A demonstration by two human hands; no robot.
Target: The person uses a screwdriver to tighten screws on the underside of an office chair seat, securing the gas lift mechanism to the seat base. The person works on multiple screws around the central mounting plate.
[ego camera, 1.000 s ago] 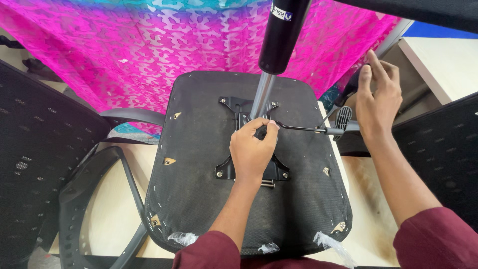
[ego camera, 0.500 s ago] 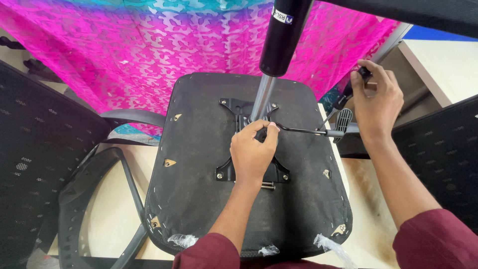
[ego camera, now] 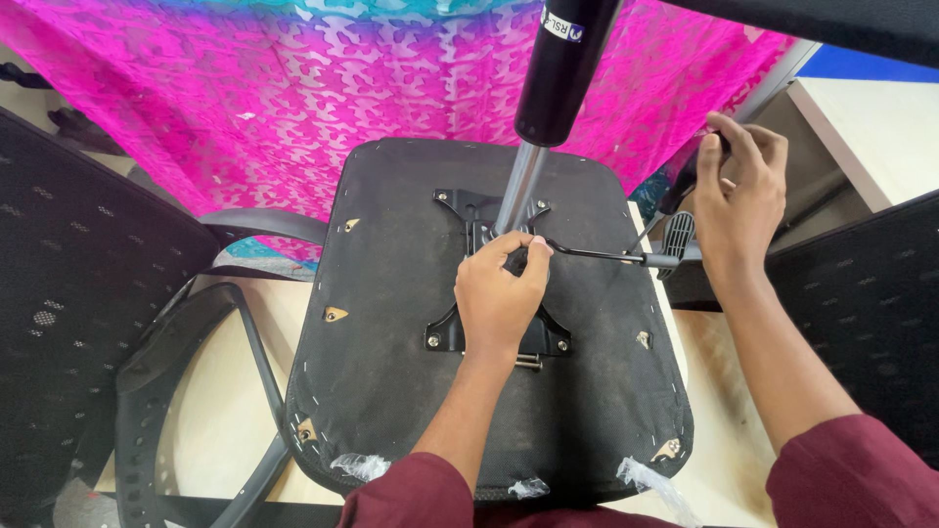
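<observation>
An office chair seat (ego camera: 391,372) lies upside down on a pale table, black underside up. Its gas cylinder (ego camera: 562,68) rises from a black metal mechanism plate (ego camera: 460,205) at the centre. My left hand (ego camera: 499,298) rests on this plate, fingers curled around the part at the cylinder's foot. A thin lever (ego camera: 597,255) runs right from there to a grey paddle (ego camera: 677,235). Just above the paddle, my right hand (ego camera: 738,196) is closed on a dark-handled tool (ego camera: 682,191); its tip is hard to make out.
A pink patterned cloth (ego camera: 293,88) hangs behind the seat. A black mesh chair back (ego camera: 78,293) and a loop armrest (ego camera: 196,372) lie at the left. Another mesh panel (ego camera: 871,313) stands at the right, with a pale desk edge (ego camera: 861,127) behind it.
My right hand, open with fingers stretched a second ago, has closed around the dark-handled tool and drawn it slightly toward the paddle. My left hand stays on the mechanism.
</observation>
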